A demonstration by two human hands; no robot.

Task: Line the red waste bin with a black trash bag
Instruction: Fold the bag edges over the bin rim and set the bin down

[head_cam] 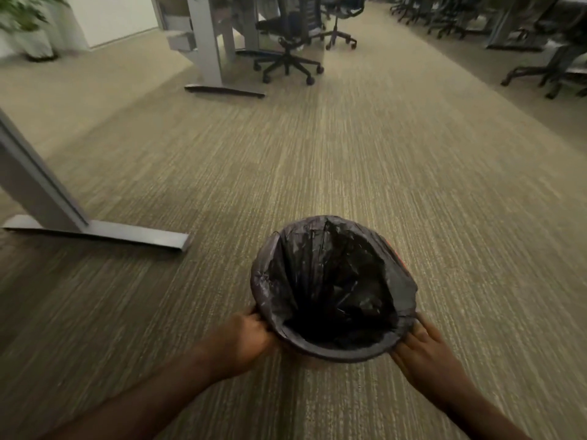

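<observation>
The waste bin (401, 259) stands on the carpet in front of me; only a thin strip of its red side shows at the upper right. A black trash bag (333, 287) hangs inside it, its edge folded over the whole rim. My left hand (251, 336) grips the bag-covered rim at the near left. My right hand (422, 347) holds the bag's folded edge at the near right, fingers pressed on the plastic. The bin's bottom is hidden by the bag.
A grey desk leg with a flat foot (95, 230) stands to the left of the bin. Another desk leg (209, 58) and black wheeled office chairs (289, 55) are farther back. More chairs (546, 68) line the right side. A potted plant (28, 23) is at the far left.
</observation>
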